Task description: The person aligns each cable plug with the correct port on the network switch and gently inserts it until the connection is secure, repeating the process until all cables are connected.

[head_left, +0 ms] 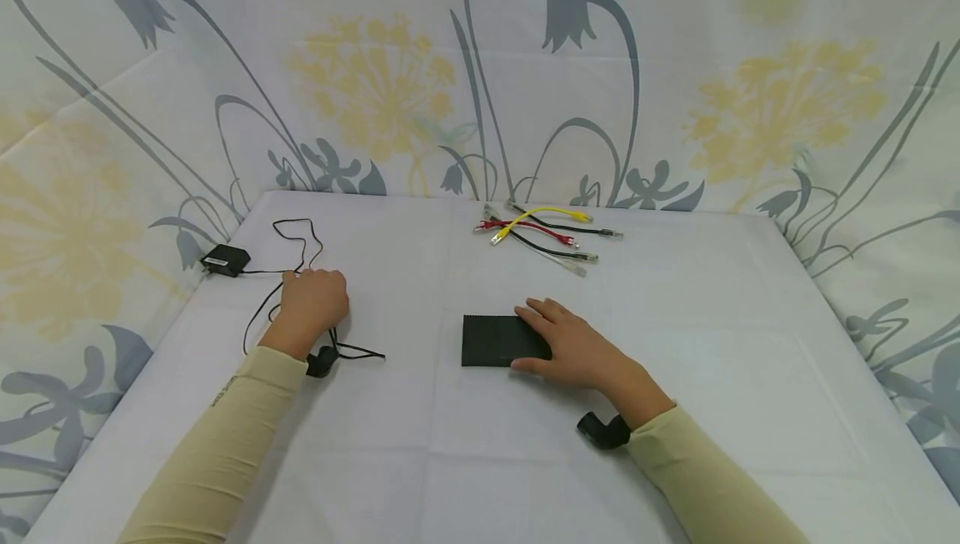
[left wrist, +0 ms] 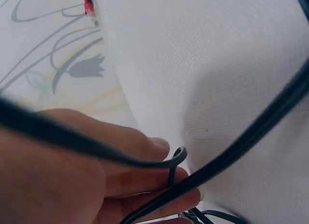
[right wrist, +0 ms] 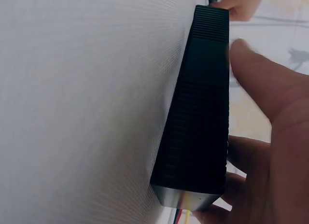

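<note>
We see a flat black box (head_left: 498, 341) lying near the middle of the tabletop (head_left: 675, 411), its top ribbed in the right wrist view. Our right hand (head_left: 573, 348) rests on its right end, grip curled around the edges, thumb at the near side. Our left hand (head_left: 313, 301) lies well apart to the left, its grip closed around a thin black cable (head_left: 296, 244), which loops back to a small black adapter (head_left: 225, 260) at the tabletop's left edge. A bunch of short patch cables (head_left: 543, 232), yellow, red and black, lies beyond the box near the far edge.
</note>
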A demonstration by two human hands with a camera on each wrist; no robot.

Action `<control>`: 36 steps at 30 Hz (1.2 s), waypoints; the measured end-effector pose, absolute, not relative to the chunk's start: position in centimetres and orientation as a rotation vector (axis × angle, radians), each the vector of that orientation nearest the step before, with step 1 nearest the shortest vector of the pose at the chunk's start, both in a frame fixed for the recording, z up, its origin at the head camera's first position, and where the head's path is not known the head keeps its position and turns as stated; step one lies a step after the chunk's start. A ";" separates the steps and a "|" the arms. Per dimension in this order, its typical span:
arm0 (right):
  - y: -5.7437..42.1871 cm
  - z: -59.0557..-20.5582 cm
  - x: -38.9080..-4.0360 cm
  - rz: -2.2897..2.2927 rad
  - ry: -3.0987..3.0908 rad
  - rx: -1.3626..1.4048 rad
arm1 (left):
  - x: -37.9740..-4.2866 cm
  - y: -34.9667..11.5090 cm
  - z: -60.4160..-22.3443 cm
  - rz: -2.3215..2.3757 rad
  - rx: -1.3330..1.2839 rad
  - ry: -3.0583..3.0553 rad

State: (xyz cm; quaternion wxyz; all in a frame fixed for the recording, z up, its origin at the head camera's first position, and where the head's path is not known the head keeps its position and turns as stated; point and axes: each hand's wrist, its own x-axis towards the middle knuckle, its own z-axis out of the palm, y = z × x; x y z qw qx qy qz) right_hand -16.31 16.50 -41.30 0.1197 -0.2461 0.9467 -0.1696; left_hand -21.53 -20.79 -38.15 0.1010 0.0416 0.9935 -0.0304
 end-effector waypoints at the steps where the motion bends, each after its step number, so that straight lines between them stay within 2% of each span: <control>1: 16.5 -41.3 -16.3 -0.496 2.765 -0.723 | -21.6 -20.8 -38.2 -0.089 0.123 2.949; 25: 16.9 -41.8 -16.8 -0.625 2.706 -0.645 | -21.6 -21.9 -37.2 0.066 0.067 3.269; 36: 17.0 -41.6 -16.9 -0.638 2.700 -0.625 | -21.3 -21.2 -36.6 0.509 0.108 3.354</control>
